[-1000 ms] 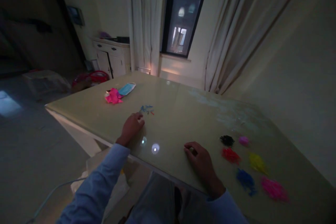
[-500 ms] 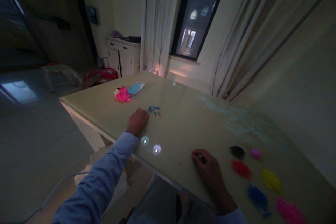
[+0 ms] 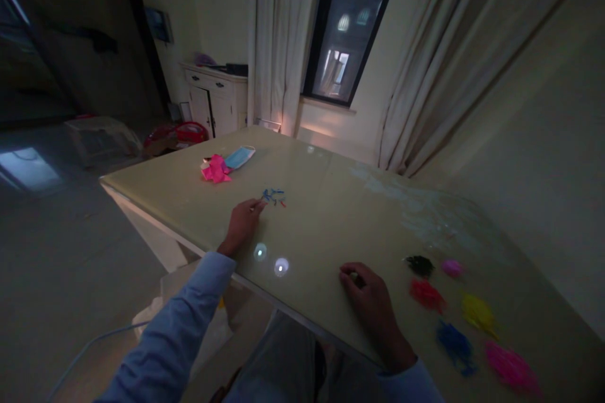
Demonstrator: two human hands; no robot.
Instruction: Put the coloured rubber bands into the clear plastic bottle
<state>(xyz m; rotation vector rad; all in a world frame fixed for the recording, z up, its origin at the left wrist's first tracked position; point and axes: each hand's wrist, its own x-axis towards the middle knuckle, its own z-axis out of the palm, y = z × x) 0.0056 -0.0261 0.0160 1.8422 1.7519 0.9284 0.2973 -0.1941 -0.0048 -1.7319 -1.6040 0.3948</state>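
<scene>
A small scattered group of blue pieces [image 3: 271, 194], with a red one among them, lies on the pale glossy table [image 3: 312, 227]. My left hand [image 3: 244, 220] is at the near left side of this group, thumb and fingertips pinched together; what is between them is too small to make out. Resting on the table to the right, my right hand [image 3: 371, 299] has its fingers curled and thumb against them, and anything inside is hidden. Beyond it lie separate piles: black [image 3: 420, 266], red [image 3: 426, 295], purple [image 3: 452, 267], yellow [image 3: 479, 313], blue [image 3: 455, 344] and pink [image 3: 511, 366].
Crumpled pink paper [image 3: 216, 169] and a blue face mask [image 3: 240, 157] lie at the table's far left. Behind the table are a white cabinet [image 3: 217, 101], curtains [image 3: 274, 44] and a window. Red items sit on the floor at the left.
My left hand has drawn back slightly to the left and nearer from the small blue pieces. My right hand keeps its curled pose. The whole view has shifted a little.
</scene>
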